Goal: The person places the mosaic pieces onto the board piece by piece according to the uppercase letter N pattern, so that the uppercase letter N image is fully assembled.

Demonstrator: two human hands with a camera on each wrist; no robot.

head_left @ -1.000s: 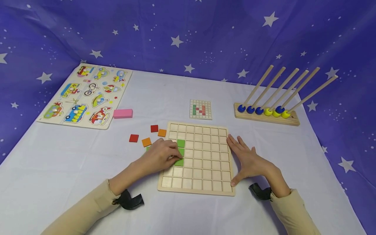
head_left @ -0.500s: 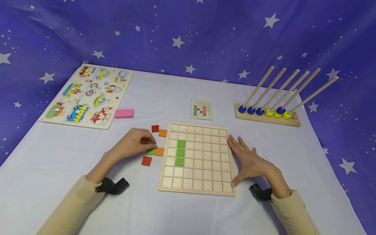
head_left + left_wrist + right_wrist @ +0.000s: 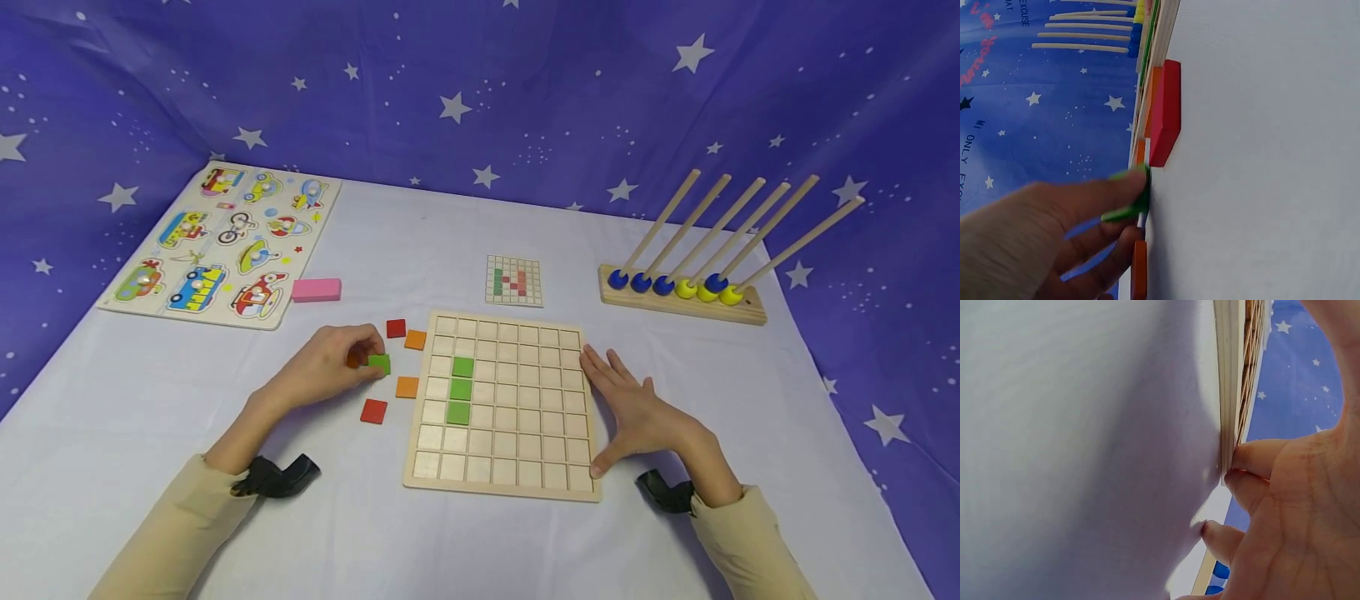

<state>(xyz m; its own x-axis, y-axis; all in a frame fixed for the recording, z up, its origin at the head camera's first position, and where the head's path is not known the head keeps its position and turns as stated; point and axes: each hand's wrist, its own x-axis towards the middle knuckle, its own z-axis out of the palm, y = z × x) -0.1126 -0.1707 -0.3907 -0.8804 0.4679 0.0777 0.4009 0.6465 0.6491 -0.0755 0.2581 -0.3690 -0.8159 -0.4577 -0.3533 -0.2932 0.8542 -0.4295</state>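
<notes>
Left of the wooden grid board (image 3: pixel 517 492), my left hand (image 3: pixel 326 362) pinches a green tile (image 3: pixel 379 364) between thumb and fingers. The left wrist view shows this green tile (image 3: pixel 1141 203) blurred at the fingertips, just over the white cloth. Three green tiles (image 3: pixel 461 389) lie in a column in the board's second column of squares. My right hand (image 3: pixel 637 408) is spread along the board's right edge, thumb and fingers touching it. Near the left hand lie red tiles (image 3: pixel 373 412) and orange tiles (image 3: pixel 407 387); one orange tile (image 3: pixel 353 360) is partly hidden under its fingers.
A small pattern card (image 3: pixel 514 281) lies behind the board. To the back right stands a peg rack (image 3: pixel 682 304) with blue and yellow beads. At the back left are a vehicle puzzle board (image 3: pixel 217 242) and a pink block (image 3: pixel 317 290).
My left hand has left the green tiles on the board, moved left to the loose tiles and picked up a green one. The right hand has stayed at the board's edge.
</notes>
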